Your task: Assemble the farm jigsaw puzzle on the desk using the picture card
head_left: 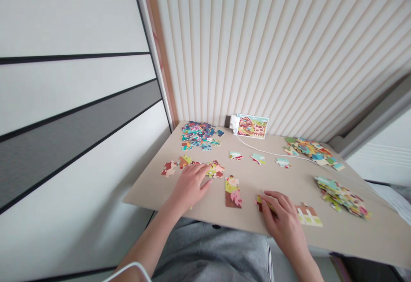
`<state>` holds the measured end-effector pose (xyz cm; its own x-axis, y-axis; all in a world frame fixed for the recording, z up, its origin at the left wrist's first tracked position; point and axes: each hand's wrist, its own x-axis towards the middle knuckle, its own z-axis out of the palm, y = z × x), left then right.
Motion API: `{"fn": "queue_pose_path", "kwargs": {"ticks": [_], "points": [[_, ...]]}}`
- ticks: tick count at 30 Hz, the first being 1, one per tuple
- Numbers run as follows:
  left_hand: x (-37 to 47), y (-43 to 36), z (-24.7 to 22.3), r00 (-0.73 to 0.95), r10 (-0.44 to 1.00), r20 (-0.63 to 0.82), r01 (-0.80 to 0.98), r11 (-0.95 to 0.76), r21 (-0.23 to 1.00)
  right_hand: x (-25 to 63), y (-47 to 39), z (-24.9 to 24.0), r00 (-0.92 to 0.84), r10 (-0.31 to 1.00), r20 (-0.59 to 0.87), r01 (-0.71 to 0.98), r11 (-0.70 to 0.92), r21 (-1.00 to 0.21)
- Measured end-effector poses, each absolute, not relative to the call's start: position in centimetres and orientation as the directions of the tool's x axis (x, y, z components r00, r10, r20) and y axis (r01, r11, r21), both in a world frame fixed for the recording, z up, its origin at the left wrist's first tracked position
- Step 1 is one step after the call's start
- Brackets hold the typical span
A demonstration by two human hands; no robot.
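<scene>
Well, the left hand (191, 184) is lying over flat, knobbly puzzle pieces (216, 169) left of the pig strip (233, 193); the right hand (283, 214) is touching a partly brown piece (260, 202) right of it. I can't tell if either is pinching.

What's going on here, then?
Someone is handling jigsaw pieces at a table. The left hand lies over a few of them; the right hand is on a partly brown piece, beside a fence section. A pig section lies between the hands. Beyond it, three pale blue-topped pieces lie apart from one another. Three piles sit farther out, and a picture card stands at the back.
</scene>
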<state>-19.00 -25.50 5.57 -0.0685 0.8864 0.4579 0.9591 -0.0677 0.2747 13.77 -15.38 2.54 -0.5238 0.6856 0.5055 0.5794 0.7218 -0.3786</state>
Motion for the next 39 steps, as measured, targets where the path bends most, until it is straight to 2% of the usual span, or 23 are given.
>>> {"fn": "queue_pose_path", "kwargs": {"ticks": [5, 9, 15, 19, 22, 24, 29, 39], "points": [[-19.1, -22.6, 6.4, 0.045, 0.927, 0.371, 0.968, -0.133, 0.215, 13.7, -15.6, 2.7, -0.507, 0.700, 0.503, 0.592, 0.707, -0.388], [-19.6, -21.7, 6.2, 0.052, 0.943, 0.328, 0.974, -0.121, 0.192, 13.5, -15.6, 2.8, -0.501, 0.714, 0.489, 0.603, 0.693, -0.395], [-19.2, -23.1, 6.8, 0.082, 0.967, 0.242, 0.957, -0.144, 0.250, 13.5, -15.4, 2.5, -0.487, 0.709, 0.510, 0.610, 0.694, -0.382], [-20.8, -25.2, 8.0, 0.007, 0.966, 0.260, 0.962, -0.078, 0.263, 13.5, -15.4, 2.6, -0.485, 0.716, 0.502, 0.616, 0.687, -0.385], [-23.7, -26.1, 8.1, -0.113, 0.935, 0.336, 0.976, 0.041, 0.212, 13.5, -15.5, 2.7, -0.479, 0.720, 0.502, 0.619, 0.683, -0.388], [-25.7, -26.3, 7.7, -0.126, 0.919, 0.373, 0.982, 0.062, 0.180, 13.5, -15.5, 2.6, -0.478, 0.720, 0.504, 0.619, 0.683, -0.389], [-26.9, -25.6, 6.3, -0.121, 0.943, 0.311, 0.979, 0.063, 0.192, 13.5, -15.5, 2.5, -0.476, 0.717, 0.509, 0.618, 0.685, -0.386], [-17.7, -22.1, 6.0, 0.156, 0.946, 0.283, 0.952, -0.220, 0.211, 13.5, -15.6, 2.5, -0.467, 0.719, 0.515, 0.634, 0.678, -0.372]]}}
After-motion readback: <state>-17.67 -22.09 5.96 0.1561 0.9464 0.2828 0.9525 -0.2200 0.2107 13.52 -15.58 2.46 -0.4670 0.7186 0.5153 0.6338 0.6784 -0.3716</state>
